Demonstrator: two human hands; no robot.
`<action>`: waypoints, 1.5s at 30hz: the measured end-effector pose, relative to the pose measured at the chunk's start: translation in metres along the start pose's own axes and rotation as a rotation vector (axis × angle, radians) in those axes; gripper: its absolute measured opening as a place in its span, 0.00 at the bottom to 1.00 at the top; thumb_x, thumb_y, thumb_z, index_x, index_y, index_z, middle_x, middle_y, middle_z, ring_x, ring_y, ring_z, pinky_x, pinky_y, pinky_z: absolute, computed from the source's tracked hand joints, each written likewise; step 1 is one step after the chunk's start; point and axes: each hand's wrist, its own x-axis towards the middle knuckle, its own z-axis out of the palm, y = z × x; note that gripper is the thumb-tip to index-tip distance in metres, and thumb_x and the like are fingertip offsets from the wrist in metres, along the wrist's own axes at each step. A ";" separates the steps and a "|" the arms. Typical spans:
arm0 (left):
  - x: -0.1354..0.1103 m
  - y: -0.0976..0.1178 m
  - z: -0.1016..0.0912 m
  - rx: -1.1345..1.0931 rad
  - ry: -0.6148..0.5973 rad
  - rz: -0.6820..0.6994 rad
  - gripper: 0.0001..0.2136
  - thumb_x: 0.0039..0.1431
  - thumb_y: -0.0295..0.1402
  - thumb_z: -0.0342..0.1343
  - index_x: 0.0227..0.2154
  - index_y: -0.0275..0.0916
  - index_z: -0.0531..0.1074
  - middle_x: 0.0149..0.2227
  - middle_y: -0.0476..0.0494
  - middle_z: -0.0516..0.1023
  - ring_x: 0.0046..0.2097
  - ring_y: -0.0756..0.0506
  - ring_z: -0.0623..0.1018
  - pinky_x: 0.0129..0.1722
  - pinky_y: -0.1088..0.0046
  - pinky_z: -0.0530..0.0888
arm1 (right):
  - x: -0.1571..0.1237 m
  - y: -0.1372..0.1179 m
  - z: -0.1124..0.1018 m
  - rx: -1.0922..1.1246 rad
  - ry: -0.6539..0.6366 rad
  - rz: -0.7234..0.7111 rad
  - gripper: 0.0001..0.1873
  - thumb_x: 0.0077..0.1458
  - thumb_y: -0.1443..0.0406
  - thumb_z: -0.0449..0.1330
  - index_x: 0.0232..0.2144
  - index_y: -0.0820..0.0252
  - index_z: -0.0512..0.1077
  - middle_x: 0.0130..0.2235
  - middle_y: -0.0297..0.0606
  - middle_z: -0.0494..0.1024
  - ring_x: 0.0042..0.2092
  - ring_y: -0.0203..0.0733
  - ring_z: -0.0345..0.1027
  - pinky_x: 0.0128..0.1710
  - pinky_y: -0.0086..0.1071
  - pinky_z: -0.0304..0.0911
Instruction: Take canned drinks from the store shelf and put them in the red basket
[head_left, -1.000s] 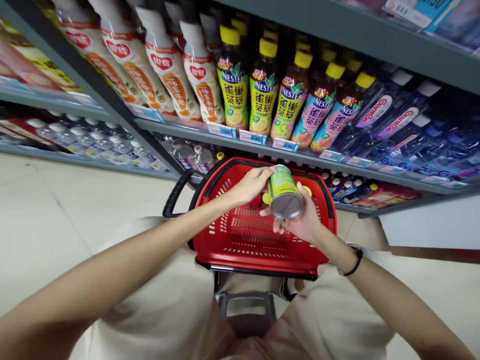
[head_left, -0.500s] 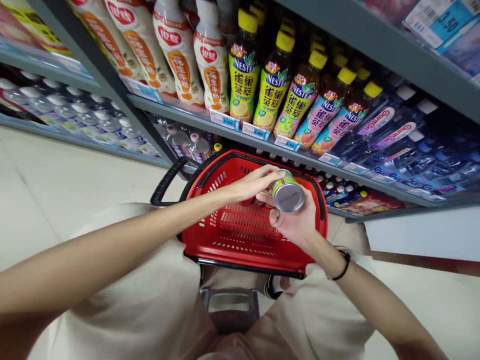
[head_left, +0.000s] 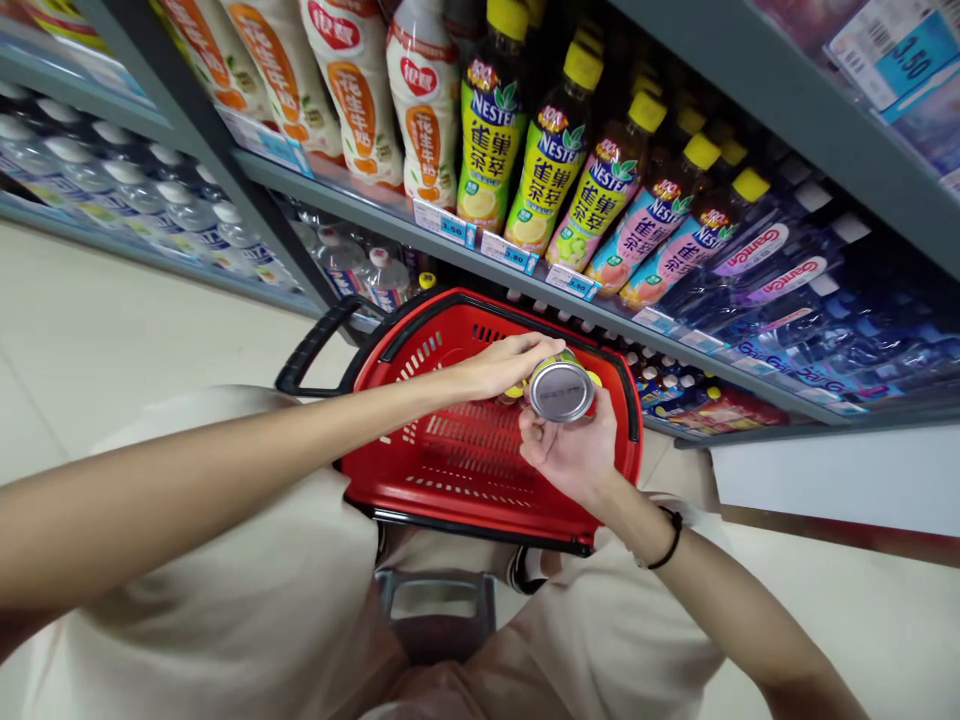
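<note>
Over the red shopping basket (head_left: 409, 425), a tin can (head_left: 561, 392) is tilted so that its silver end with faint printed marks faces me. My right hand (head_left: 576, 455) is closed around the can from the right and below, its fingers curled beside the rim. From the left, my left hand (head_left: 510, 364) reaches across with its fingers resting on the can's far upper side, partly hidden behind it. A yellow-topped item (head_left: 514, 392) shows under my left hand, inside the basket; its kind is unclear.
A shelf with Nestea bottles (head_left: 487, 140), white milk-drink bottles (head_left: 424, 110) and Ganten water bottles (head_left: 757, 250) rises beyond the basket. Price tags (head_left: 510, 254) line its edge. The basket's black handle (head_left: 311, 345) sticks out left. A grey frame (head_left: 439, 610) stands between my legs.
The can has turned so its silver end faces me more squarely. Both hands stay on it. The basket and hands appear slightly further left as the view shifts.
</note>
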 end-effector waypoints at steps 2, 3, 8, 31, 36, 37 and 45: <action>-0.001 0.000 0.000 0.019 0.002 0.000 0.32 0.64 0.62 0.48 0.46 0.36 0.76 0.44 0.41 0.82 0.45 0.40 0.80 0.48 0.64 0.74 | 0.000 0.001 0.001 0.011 0.019 0.012 0.38 0.64 0.41 0.40 0.40 0.66 0.76 0.30 0.49 0.80 0.25 0.47 0.70 0.20 0.36 0.64; -0.001 0.000 0.000 0.026 0.004 0.002 0.31 0.64 0.62 0.47 0.47 0.36 0.76 0.45 0.41 0.82 0.45 0.39 0.80 0.49 0.63 0.74 | 0.000 0.001 0.001 0.013 0.033 0.015 0.38 0.64 0.41 0.40 0.40 0.65 0.76 0.30 0.49 0.80 0.25 0.47 0.70 0.20 0.36 0.64; 0.001 -0.004 0.001 0.024 0.030 0.017 0.28 0.65 0.56 0.49 0.48 0.37 0.78 0.50 0.41 0.82 0.51 0.39 0.80 0.55 0.64 0.73 | 0.000 0.000 0.005 0.025 0.074 0.002 0.36 0.64 0.40 0.41 0.38 0.63 0.75 0.31 0.48 0.80 0.25 0.47 0.70 0.19 0.35 0.64; 0.006 -0.009 0.000 0.062 0.067 0.034 0.28 0.66 0.56 0.49 0.50 0.38 0.77 0.55 0.40 0.82 0.57 0.37 0.78 0.61 0.61 0.71 | -0.001 -0.005 0.008 0.023 0.111 0.012 0.38 0.66 0.41 0.39 0.37 0.64 0.76 0.30 0.50 0.81 0.25 0.46 0.70 0.20 0.34 0.65; 0.006 -0.008 0.001 0.060 0.068 0.026 0.29 0.65 0.57 0.48 0.50 0.36 0.77 0.54 0.39 0.81 0.57 0.37 0.78 0.61 0.60 0.71 | -0.001 -0.005 0.008 0.003 0.122 0.025 0.40 0.66 0.39 0.38 0.36 0.64 0.76 0.30 0.50 0.80 0.25 0.46 0.70 0.20 0.34 0.65; 0.005 -0.008 0.001 0.058 0.066 0.025 0.29 0.65 0.57 0.48 0.50 0.36 0.77 0.54 0.38 0.81 0.57 0.37 0.78 0.62 0.61 0.70 | -0.001 -0.005 0.008 -0.001 0.119 0.026 0.40 0.66 0.39 0.38 0.37 0.64 0.76 0.30 0.50 0.80 0.25 0.45 0.70 0.20 0.34 0.65; 0.004 -0.007 0.000 0.073 0.079 0.007 0.27 0.66 0.55 0.48 0.49 0.37 0.77 0.54 0.40 0.81 0.58 0.37 0.78 0.62 0.61 0.70 | 0.000 -0.005 0.004 -0.005 0.080 0.010 0.41 0.67 0.39 0.38 0.37 0.65 0.76 0.30 0.48 0.80 0.26 0.45 0.71 0.20 0.34 0.66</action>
